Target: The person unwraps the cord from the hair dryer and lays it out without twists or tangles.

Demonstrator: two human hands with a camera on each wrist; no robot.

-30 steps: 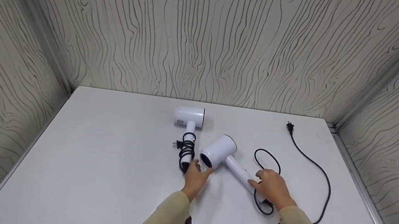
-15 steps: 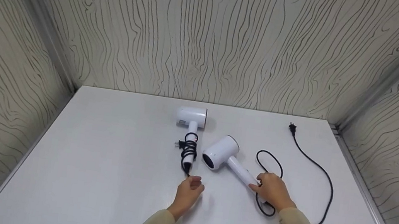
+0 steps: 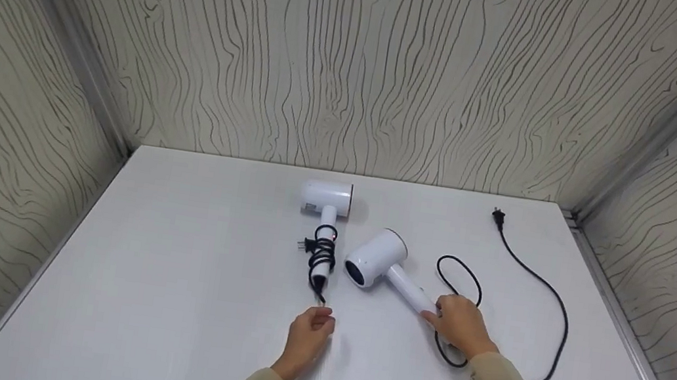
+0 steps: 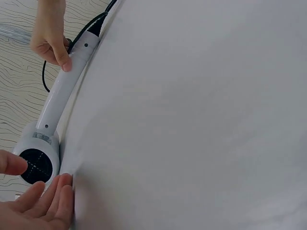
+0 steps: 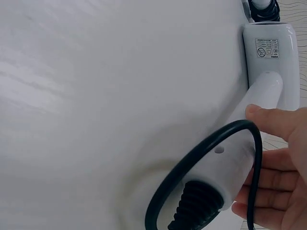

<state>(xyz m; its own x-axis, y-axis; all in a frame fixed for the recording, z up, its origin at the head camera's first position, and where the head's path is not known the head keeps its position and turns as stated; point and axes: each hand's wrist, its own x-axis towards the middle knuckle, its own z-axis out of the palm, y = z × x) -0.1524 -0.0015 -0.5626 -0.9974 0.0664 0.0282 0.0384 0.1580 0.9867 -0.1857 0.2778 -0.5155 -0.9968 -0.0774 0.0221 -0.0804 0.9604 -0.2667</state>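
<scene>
A white hair dryer (image 3: 376, 258) lies on the table, its handle slanting toward the lower right. My right hand (image 3: 462, 323) grips the end of that handle, thumb on one side and fingers on the other in the right wrist view. The dryer's black cord (image 5: 192, 163) loops past these fingers. My left hand (image 3: 305, 339) is apart from this dryer, its fingers relaxed and holding nothing. Just beyond its fingertips lies a second white hair dryer (image 3: 327, 198), with a black cord (image 3: 323, 254) wound round its handle.
The first dryer's cord runs to the right and ends in a plug (image 3: 498, 218) near the table's back edge. The wound dryer's plug (image 3: 307, 245) sticks out to the left. Patterned walls (image 3: 355, 73) enclose the white table (image 3: 181, 274) at the back and sides.
My left hand has moved from between the two dryers back toward me and slightly left. My right hand keeps its hold on the handle. Both dryers have stayed in place.
</scene>
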